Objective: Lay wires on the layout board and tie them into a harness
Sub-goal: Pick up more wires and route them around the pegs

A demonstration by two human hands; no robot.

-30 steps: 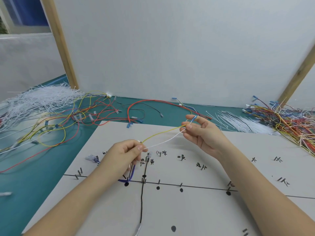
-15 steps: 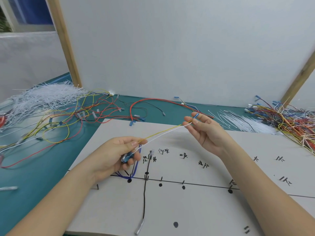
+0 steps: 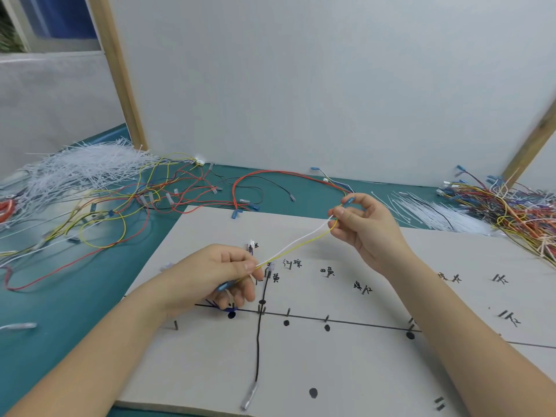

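Two wires, one yellow wire [image 3: 304, 246] and one white wire [image 3: 296, 244], run taut side by side across the middle of the frame above the layout board [image 3: 346, 365]. The left hand [image 3: 210, 275] pinches their lower ends between thumb and fingers, a blue terminal showing under its fingers. The right hand [image 3: 365, 225] pinches the upper ends, right of centre. One black wire [image 3: 257, 341] lies on the board at lower centre. Two heaps of white cable ties sit on the teal worktop [image 3: 60, 311]: one upper left [image 3: 81, 167], one right [image 3: 436, 213].
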